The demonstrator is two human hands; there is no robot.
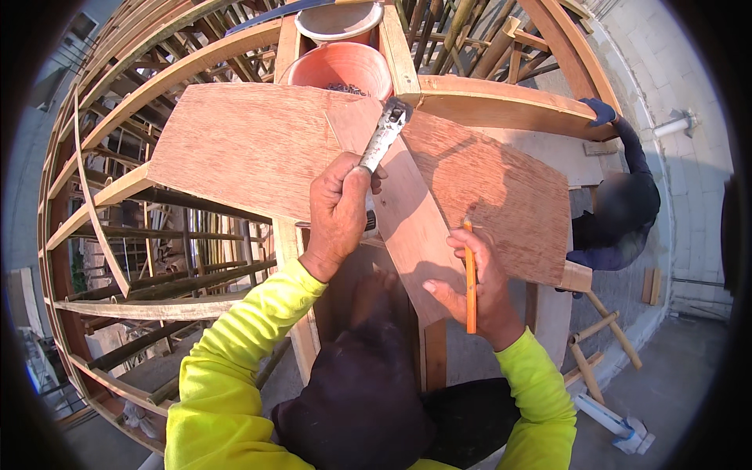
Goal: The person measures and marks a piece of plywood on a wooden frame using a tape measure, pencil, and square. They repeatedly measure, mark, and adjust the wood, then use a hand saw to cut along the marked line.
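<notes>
My left hand point(338, 207) is closed around the worn, whitish metal shaft of a hammer point(384, 137), its dark head pointing away from me. In my right hand point(489, 286) an orange pencil point(470, 274) stands between thumb and fingers. Between my hands a narrow plywood strip point(411, 219) lies slantwise, with my right fingers at its edge. Under it, a wide plywood panel point(243, 149) spreads to the left and another panel point(509, 188) to the right. Part of a small black-and-silver object point(370, 222) shows below my left hand; its kind I cannot tell.
Beyond the panels stand an orange bucket point(341, 66) with small dark pieces inside and a white-rimmed bucket point(338, 22). Curved wooden ribs point(141, 117) surround openings on the left. At right, a person point(627, 207) rests a gloved hand on a curved beam point(509, 106).
</notes>
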